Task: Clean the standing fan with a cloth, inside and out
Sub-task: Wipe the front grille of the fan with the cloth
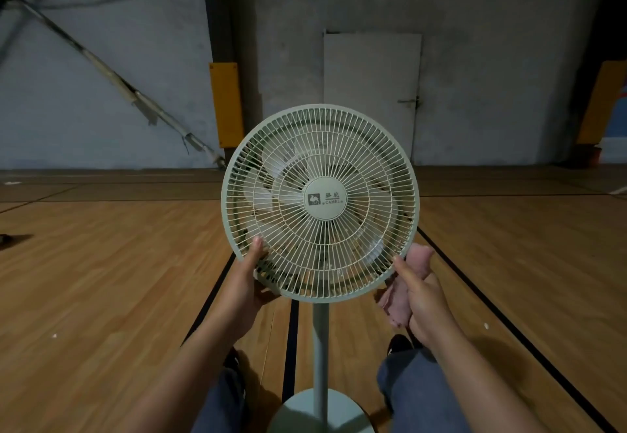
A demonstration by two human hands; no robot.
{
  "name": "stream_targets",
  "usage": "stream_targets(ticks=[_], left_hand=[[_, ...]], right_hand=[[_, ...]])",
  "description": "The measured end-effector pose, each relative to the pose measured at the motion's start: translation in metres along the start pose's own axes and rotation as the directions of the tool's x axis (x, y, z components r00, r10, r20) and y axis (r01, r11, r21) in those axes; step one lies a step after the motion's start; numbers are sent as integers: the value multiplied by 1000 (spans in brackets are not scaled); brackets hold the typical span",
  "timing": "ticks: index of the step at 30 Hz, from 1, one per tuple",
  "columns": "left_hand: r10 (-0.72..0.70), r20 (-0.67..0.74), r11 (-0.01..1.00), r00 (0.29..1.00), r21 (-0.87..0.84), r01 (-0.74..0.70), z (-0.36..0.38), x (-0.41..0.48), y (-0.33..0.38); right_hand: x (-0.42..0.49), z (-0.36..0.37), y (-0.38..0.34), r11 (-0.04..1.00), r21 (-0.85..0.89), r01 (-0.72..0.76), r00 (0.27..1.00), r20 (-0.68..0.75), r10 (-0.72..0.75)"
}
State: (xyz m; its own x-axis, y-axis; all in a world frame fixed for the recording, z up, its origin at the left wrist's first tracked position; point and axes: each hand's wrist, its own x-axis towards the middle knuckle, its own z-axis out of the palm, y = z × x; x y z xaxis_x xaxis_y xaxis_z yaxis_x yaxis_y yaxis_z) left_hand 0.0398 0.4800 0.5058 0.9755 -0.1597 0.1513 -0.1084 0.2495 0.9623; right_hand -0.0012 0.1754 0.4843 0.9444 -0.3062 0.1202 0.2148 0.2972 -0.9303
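Fan: the pale green standing fan (pixel 320 202) stands at the centre of the frame, its pole running down to a round base at the bottom edge, front grille still on.
Left hand: the left hand (pixel 247 283) grips the grille's lower-left rim, thumb on the front, fingers behind.
Right hand: the right hand (pixel 422 300) has its fingers curled round a bunched pink cloth (pixel 402 291), thumb tip touching the lower-right rim.
Floor: wooden floor (pixel 112 263) with black lines.
Wall: a white door (pixel 373 93) behind the fan.
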Motion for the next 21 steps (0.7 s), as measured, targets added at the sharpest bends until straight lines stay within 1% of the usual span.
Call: stream_targets(ticks=[2,5,7,9,11,13,15,16,18,21], left_hand=[[-5,-30,1000,1000,9,6,-1,5,4],[2,-94,1000,996,31,1,-3,15,16],[32,-129,999,991,35,-27,-8,25,32],[75,-140,997,987,47,-68,-15,36,57],[142,-128,984,982,126,-126,-22,48,85],[198,-129,955,972,250,-161,-24,62,113],[258,-110,898,960,393,-196,-20,75,141],[290,-82,852,953,475,-218,-16,80,154],[328,-10,739,945,626,-250,-6,92,178],[340,54,602,939,754,-262,12,105,203]], right_hand=[[2,-2,-9,991,-124,47,996,-72,-56],[5,-5,-33,953,-260,154,969,-149,-198],[8,-6,-57,919,-340,201,957,-131,-258],[14,0,-83,896,-366,253,952,-73,-298],[24,15,-109,849,-402,344,921,-33,-389],[37,35,-131,744,-504,439,868,24,-496],[50,59,-147,611,-606,509,821,129,-556],[55,72,-154,527,-655,542,786,173,-593],[61,99,-168,357,-707,611,692,258,-674],[67,138,-181,181,-699,692,585,396,-708]])
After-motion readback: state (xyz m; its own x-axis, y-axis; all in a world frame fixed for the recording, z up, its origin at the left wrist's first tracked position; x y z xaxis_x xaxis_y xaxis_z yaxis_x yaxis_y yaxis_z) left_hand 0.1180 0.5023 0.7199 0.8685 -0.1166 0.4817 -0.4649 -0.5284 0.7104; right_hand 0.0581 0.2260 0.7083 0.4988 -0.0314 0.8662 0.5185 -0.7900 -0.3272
